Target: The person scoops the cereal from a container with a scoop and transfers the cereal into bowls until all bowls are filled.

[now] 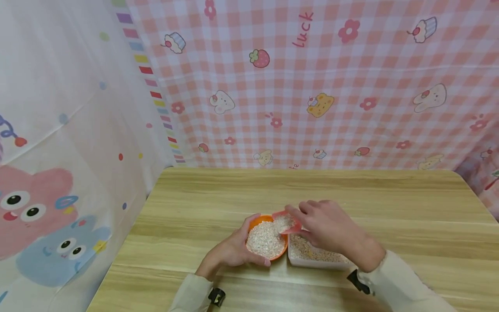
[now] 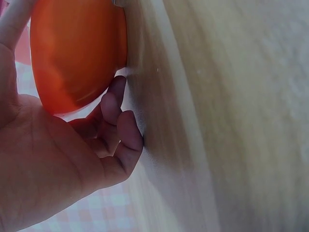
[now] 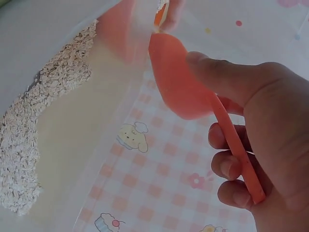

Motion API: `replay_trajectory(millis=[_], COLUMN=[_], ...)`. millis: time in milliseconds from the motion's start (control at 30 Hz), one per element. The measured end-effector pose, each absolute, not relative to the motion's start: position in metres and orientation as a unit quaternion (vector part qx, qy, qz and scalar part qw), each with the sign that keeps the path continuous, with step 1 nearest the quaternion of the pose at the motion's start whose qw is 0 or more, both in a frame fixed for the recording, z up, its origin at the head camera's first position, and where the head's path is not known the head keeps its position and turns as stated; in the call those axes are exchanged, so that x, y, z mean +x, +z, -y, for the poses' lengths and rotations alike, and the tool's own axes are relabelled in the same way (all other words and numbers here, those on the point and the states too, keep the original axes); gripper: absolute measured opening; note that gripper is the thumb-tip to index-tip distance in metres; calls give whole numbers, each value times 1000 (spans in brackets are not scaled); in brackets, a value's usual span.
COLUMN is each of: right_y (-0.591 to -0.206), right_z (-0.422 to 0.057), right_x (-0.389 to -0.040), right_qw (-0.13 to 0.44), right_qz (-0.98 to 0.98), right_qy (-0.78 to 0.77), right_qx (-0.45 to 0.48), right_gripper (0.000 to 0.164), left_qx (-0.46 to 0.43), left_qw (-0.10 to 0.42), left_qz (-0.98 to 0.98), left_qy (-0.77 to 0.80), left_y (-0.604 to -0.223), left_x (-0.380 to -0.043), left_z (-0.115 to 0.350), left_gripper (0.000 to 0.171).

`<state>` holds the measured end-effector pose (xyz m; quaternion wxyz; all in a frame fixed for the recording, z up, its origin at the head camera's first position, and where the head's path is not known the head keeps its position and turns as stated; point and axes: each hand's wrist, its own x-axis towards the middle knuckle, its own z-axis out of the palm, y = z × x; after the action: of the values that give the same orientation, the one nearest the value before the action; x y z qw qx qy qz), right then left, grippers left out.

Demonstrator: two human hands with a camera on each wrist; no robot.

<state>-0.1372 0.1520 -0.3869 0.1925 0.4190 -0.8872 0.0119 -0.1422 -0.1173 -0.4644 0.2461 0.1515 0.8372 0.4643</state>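
Note:
An orange bowl [image 2: 77,48] full of flaky oats [image 1: 265,240] stands on the wooden table. My left hand [image 1: 235,248] holds the bowl at its left side, thumb at the near edge and fingers spread round the far side. The right hand [image 1: 327,225] grips the handle of a coral-pink scoop [image 3: 178,82], with the thumb pressed against its back. Tilted over the bowl's right rim, the scoop has oats in its mouth that meet the heap in the bowl.
Directly right of the bowl is a whitish rectangular container [image 1: 317,263] with more oats inside, under my right forearm. The wooden table [image 1: 218,190] reaches back to a pink checked cloth [image 1: 241,130]. On the left hangs a white cloth [image 1: 97,143] with cartoon figures.

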Motion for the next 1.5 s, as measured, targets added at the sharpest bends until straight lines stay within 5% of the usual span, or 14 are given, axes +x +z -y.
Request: replay_trajectory(millis=[467, 833, 1500], right_y=[-387, -383, -373], right_z=[-145, -152, -204], right_x=[-137, -135, -117], right_qw=[251, 258, 192], right_qz=[865, 866, 913], right_qy=[-21, -19, 44], right_qx=[434, 429, 356], right_gripper=[43, 54, 57], left_qx=[160, 151, 185], left_qw=[244, 244, 210], left_qz=[-842, -846, -854], left_qy=[453, 449, 439], left_y=[-465, -464, -465], left_x=[-143, -143, -142], left_z=[118, 117, 119], left_gripper=[118, 118, 121])
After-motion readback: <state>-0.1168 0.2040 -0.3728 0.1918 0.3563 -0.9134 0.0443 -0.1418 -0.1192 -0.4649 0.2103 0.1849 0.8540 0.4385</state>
